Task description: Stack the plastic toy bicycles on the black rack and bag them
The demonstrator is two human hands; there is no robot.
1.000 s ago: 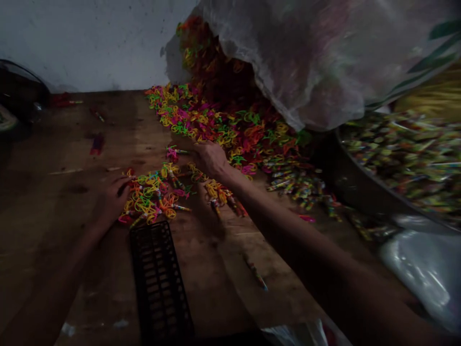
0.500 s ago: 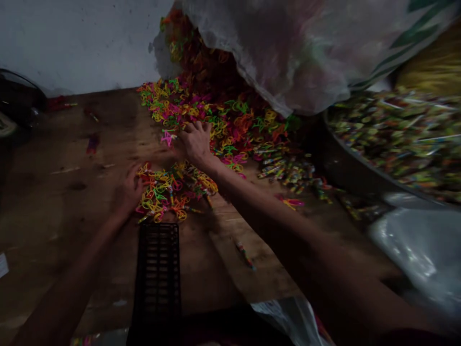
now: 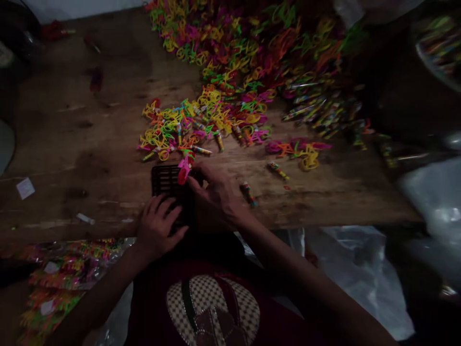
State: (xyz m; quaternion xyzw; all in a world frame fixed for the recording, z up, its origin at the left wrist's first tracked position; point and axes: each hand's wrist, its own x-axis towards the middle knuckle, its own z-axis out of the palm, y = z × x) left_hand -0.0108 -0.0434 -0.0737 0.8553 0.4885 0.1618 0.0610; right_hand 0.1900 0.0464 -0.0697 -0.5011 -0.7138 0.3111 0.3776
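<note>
My right hand (image 3: 216,190) pinches a small pink and red plastic piece (image 3: 184,169) between thumb and fingers, above the far end of a black slotted plastic rack (image 3: 166,174). My left hand (image 3: 160,223) lies over the rack's near part with its fingers spread. Just beyond the rack is a loose pile of small looped plastic pieces (image 3: 165,132) in yellow, green, orange and pink, mixed with short printed tubes. Two printed tubes, one upper (image 3: 278,170) and one lower (image 3: 248,193), lie on the wood right of my right hand.
A larger heap of coloured plastic pieces (image 3: 245,33) covers the back of the wooden table (image 3: 118,182). Bundled printed tubes (image 3: 320,108) lie at right, near a dark round tub (image 3: 399,81). Clear plastic bags (image 3: 435,202) sit at the right edge; bagged pieces (image 3: 61,278) lie below the table at left.
The view has tipped downward. My right hand has come back from the heap to the rack with the pink piece. My left hand has moved from the pile's left side onto the rack.
</note>
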